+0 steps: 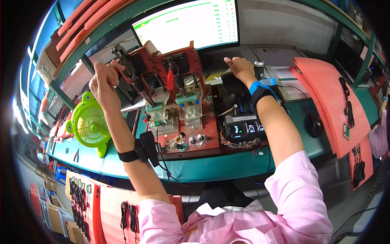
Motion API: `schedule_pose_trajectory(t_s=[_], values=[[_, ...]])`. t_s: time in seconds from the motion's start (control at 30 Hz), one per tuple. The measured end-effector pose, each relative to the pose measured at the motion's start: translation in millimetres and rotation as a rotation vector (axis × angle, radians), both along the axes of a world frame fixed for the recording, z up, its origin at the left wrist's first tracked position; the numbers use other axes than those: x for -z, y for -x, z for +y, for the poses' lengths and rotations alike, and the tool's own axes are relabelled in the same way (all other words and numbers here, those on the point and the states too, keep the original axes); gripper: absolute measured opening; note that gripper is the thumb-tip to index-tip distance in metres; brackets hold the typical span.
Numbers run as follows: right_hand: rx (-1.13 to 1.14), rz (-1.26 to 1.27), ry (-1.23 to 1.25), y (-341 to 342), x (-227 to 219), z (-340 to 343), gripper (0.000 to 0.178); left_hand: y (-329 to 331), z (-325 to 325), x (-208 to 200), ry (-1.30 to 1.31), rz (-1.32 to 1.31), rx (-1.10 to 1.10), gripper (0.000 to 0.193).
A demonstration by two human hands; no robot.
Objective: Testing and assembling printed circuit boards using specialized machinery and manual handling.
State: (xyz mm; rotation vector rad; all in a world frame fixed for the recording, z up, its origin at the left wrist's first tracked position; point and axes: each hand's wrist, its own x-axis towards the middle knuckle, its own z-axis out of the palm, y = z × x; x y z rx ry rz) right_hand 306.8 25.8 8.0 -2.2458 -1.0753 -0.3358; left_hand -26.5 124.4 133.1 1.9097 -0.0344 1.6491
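Two hands up at the red test jig (pixel 178 81).
Left hand (pixel 105 79) closed around black clamp lever (pixel 129 67), leaning up-left of jig; right hand (pixel 239 67) resting curled on black box (pixel 233 83), right of jig.

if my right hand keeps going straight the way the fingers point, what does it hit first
Probably the monitor. The right hand rests on a black device, fingers pointing up and left toward the screen's lower edge. Depth is unclear, so it may pass below it.

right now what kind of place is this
Likely an electronics test station in a factory. The left hand grips a clamp lever on a red-brown test fixture; the right hand rests beside a monitor.
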Motion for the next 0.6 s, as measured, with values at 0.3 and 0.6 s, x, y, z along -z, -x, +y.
schedule_pose_trajectory(t_s=[0.3,0.6], values=[[0.016,-0.017,0.015,1.0,1.1,-0.7,0.064,-6.5,-5.1,4.9,0.063,-0.12,0.03,0.041],[0.013,-0.027,0.012,4.1,-0.8,-1.4,0.063,-9.1,-5.7,6.4,0.037,-0.152,0.013,0.042]])
